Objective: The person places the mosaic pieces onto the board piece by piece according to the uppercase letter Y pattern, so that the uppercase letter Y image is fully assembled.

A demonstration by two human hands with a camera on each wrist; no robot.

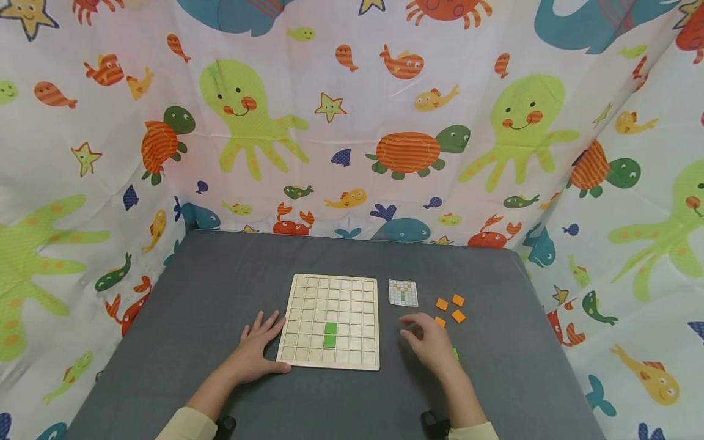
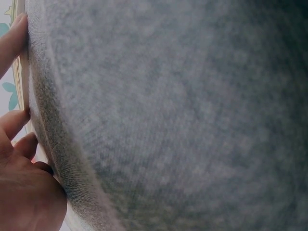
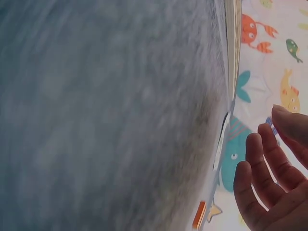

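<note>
A wooden grid board [image 1: 376, 342] lies on the table, with two green square tiles [image 1: 330, 334] set one above the other in its cells. My left hand [image 1: 254, 353] rests along the board's left side, fingers spread and thumb at the near left corner. To the right of the board, my right hand [image 1: 428, 343] hovers with loosely bent fingers. In the right wrist view, no piece shows between its thumb and fingers [image 3: 262, 168]. Several orange square tiles [image 1: 458, 300] lie just beyond this hand, one partly hidden by it. A bit of green tile [image 1: 455, 354] peeks out beside the right hand.
A small printed grid card [image 1: 403, 293] with a coloured pattern lies between the board and the orange tiles. Grey cloth [image 1: 231, 275] covers the table. Behind and beside it hangs a white curtain [image 1: 308, 73] printed with sea animals.
</note>
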